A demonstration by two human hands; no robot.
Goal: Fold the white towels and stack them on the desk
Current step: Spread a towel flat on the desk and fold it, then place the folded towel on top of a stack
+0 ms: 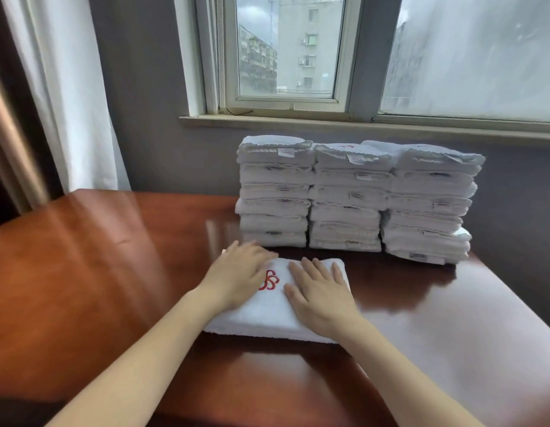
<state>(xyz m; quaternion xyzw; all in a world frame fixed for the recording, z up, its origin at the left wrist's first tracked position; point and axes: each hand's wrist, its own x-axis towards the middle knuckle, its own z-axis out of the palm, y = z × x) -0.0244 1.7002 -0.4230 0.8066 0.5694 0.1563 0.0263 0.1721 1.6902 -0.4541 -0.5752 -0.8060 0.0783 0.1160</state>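
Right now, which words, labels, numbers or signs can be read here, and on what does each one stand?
No text can be read.
Folded towel: a red stitched emblem of loops, no clear letters.
Tags on the stacked towels: print too small and blurred.
Top of the middle stack: a red mark, too blurred.

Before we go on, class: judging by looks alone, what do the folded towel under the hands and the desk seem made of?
Folded towel: probably cotton terry, white and matte, with a fuzzy edge and a red stitched emblem; the fibre is a guess. Desk: reddish-brown wood or veneer, glossy lacquered; it mirrors window light and the towel stacks.
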